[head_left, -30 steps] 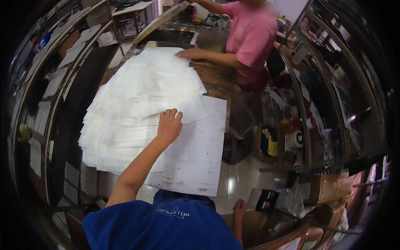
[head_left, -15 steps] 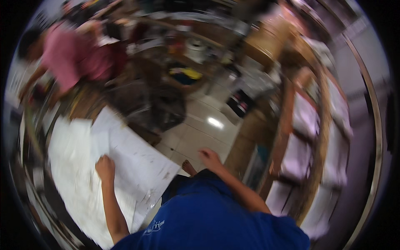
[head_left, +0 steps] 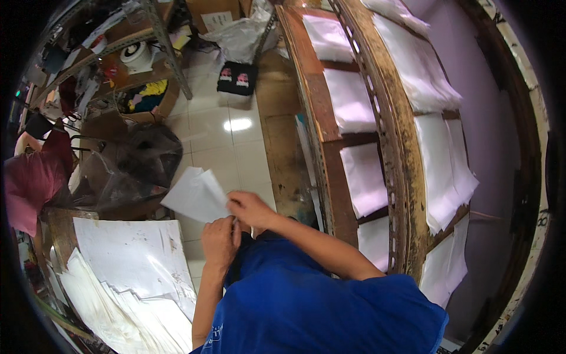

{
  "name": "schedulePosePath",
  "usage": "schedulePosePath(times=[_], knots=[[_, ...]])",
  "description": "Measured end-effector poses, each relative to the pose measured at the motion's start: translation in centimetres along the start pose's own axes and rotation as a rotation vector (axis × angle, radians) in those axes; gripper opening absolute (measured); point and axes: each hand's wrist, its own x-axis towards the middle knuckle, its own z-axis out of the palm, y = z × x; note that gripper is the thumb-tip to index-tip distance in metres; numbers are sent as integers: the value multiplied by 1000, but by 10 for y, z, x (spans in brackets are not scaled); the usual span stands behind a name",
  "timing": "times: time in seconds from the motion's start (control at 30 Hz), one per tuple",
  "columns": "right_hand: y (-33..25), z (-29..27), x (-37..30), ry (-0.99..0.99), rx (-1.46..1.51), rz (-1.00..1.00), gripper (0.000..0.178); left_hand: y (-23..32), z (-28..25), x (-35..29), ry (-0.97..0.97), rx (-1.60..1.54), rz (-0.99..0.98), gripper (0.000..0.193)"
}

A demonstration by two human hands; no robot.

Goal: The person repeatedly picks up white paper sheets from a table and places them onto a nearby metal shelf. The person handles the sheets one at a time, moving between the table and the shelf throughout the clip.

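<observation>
In front of my body I hold a small batch of white sheets [head_left: 197,193], which look like paper or thin film. Their far end fans out above the tiled floor. My left hand [head_left: 220,243] is closed round the near end of the sheets. Just right of it, my right hand [head_left: 250,209] has its fingers curled in at the sheets' right edge, close to the left thumb. To the lower left, a spread stack of white sheets [head_left: 121,304] lies on a smudged white board [head_left: 141,253].
At right stands a slotted-metal and wood rack [head_left: 392,165] with piles of white sheets [head_left: 354,100] on its shelves. Dark plastic bags [head_left: 144,156] lie ahead left, near a box of cloth [head_left: 156,97]. Black folded fabric [head_left: 237,78] sits further off. A person in pink [head_left: 29,183] is far left.
My view has turned right. My left hand has left the stack on the board and come beside my right hand. White sheets are now held between both hands.
</observation>
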Motion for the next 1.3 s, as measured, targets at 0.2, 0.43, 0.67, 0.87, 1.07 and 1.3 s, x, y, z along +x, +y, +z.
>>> schedulePosePath(times=[0.2,0.43,0.67,0.87,1.07,1.3], knots=[[33,-142,-81,530,20,281,26,23,-21,-51,6,-13,-91,26],[171,-288,-247,1370,77,237,23,-72,-52,-117,80,416,-260,43],[192,-360,-283,1600,-51,373,24,-85,-26,-134,113,518,-231,55],[259,-401,-306,1778,-362,709,24,-94,-24,-138,97,515,-219,56],[273,-408,-319,1688,-424,800,23,-93,-26,-140,93,497,-222,54],[277,-378,-313,1838,-912,526,27,-93,-26,-136,117,460,-199,57]])
